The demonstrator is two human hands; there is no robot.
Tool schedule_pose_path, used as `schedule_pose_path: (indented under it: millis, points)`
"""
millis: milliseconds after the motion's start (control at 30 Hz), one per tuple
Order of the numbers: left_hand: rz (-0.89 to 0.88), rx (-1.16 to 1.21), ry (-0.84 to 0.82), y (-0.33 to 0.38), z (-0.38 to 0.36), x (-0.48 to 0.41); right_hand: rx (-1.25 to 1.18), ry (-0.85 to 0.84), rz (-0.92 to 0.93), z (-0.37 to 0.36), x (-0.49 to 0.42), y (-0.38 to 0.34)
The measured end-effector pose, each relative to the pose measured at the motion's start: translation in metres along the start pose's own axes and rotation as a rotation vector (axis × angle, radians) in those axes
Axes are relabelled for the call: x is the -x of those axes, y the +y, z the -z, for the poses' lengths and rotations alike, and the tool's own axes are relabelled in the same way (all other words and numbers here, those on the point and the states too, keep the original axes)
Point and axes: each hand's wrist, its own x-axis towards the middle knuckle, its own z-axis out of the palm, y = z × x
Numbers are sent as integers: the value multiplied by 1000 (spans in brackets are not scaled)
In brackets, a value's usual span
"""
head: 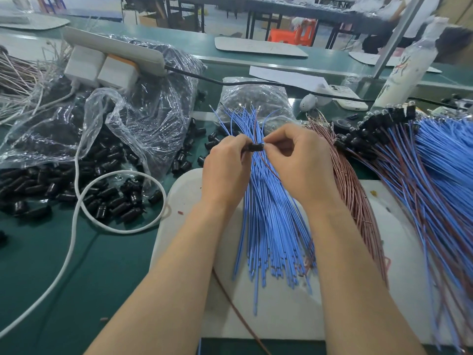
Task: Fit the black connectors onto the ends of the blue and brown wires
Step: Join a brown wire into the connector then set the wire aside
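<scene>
Head view: what did our hands hold?

Our left hand (225, 167) pinched a black connector (254, 147) in curled fingers; our right hand (299, 162) pinched a brown wire (269, 167) between thumb and forefinger, right at the connector's end.

Where was that?

Above the blue wires (268, 226), which lay fanned on the white mat (184, 201). The brown bundle (350, 190) lay just beside them on our right.

And the spare connectors (102, 196)?

We saw them spilled on the green table (102, 265) to our left, beside a clear plastic bag (143, 119). Capped wires (409, 162) were heaped at far right.
</scene>
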Motion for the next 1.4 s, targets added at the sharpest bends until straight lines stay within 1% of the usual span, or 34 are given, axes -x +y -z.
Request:
schedule_pose_path:
  millis: [133, 200, 333, 467, 633, 800, 933, 1067, 1133, 1200, 1400]
  points:
    - [-54, 68, -154, -3, 2, -2, -47, 8, -76, 3, -3, 12]
    - [-85, 78, -166, -4, 2, -4, -97, -27, -121, 4, -5, 19]
    - [-86, 81, -179, -6, 1, -4, -212, -109, -177, 4, -6, 28]
    - [-57, 110, -176, -5, 0, -4, -378, -94, -239, 4, -7, 31]
    - [-53, 77, -197, -4, -1, -4, -320, -35, -228, -2, -5, 31]
    - [-26, 52, -174, 0, -3, -3, -302, -9, -220, -6, -5, 26]
    - [-5, 65, -163, 0, -2, -2, -245, -2, -180, -10, -3, 21]
    - [17, -20, -126, -4, -3, -2, -226, 63, -143, -7, -3, 19]
    - [69, 31, -88, -6, -3, -4, -268, 82, -183, -5, -4, 19]
    - [109, 139, -45, -7, -2, -5, -291, 71, -233, -5, -4, 21]
    - [96, 341, -15, -5, -3, -5, -348, 22, -272, -10, -4, 20]
